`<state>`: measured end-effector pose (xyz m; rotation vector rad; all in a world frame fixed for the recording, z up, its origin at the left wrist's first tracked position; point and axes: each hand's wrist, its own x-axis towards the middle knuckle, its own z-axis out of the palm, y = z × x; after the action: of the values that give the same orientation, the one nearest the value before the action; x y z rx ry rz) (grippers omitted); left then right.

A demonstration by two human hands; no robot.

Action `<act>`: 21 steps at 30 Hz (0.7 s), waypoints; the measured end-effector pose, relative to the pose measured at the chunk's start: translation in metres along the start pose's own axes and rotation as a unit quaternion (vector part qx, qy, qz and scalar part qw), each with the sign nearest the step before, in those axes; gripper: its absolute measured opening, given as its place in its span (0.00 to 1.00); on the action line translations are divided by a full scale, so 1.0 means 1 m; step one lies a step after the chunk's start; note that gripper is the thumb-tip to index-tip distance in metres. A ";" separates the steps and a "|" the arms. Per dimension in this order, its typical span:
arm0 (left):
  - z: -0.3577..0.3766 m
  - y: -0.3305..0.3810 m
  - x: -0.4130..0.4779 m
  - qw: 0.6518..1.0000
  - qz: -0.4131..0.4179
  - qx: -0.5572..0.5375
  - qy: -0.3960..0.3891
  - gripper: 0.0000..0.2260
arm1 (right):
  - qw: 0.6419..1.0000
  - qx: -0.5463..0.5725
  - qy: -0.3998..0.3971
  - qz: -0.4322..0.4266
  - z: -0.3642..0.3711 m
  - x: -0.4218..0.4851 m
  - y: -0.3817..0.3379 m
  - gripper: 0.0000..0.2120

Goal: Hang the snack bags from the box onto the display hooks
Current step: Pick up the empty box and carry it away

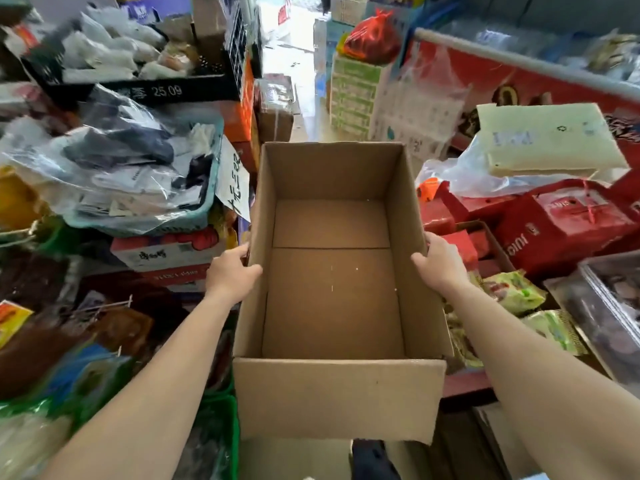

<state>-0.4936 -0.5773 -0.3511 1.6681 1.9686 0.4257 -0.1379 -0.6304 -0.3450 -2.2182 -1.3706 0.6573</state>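
- The left hand [230, 271] pinches the left wall of the cardboard box [339, 400]. Its thumb [252, 270] is hooked over the rim to the inside, and the other fingers are curled against the outer face.
- The right hand [440, 261] mirrors this on the right wall, thumb tip [418, 260] inside and the rest wrapped outside. Most of those fingers are hidden behind the cardboard.
- Both grips sit about midway along the long sides, probably so the open box hangs level between the arms and the thin walls do not buckle.
- The box is held up in front of the body, open top towards the camera, touching none of the stock around it. Its flaps are folded down outside, which leaves the inside fully in view.
- The floor of the box is bare apart from a few pale specks, with no snack bags left in it, so the unloading looks finished.
- Brown packets [117, 329] lie low on the left by thin metal hooks [107, 305]. Blur stops me telling whether they actually hang from them.
- Green snack bags [516, 292] lie just right of the box, below the right wrist, near stacked red cartons [561, 223].
- A teal basket [145, 226] of wrapped goods sits to the upper left.
- The likely next step is setting the empty box aside. The narrow aisle leaves little room, so a corner could snag on the piled stock.
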 end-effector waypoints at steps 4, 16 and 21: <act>0.032 0.007 0.039 0.999 -0.030 0.022 0.000 0.26 | 0.999 -0.001 -0.040 0.012 0.026 0.066 0.014 0.24; 0.142 -0.017 0.143 0.984 -0.173 -0.004 -0.040 0.27 | 0.992 -0.082 -0.091 0.032 0.124 0.208 0.041 0.27; 0.190 -0.055 0.184 0.977 -0.206 -0.002 -0.059 0.26 | 0.987 -0.102 -0.116 0.047 0.190 0.246 0.061 0.26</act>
<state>-0.4494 -0.4253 -0.5699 1.2048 2.1481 0.1703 -0.1137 -0.4086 -0.5702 -2.4405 -1.5128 0.8677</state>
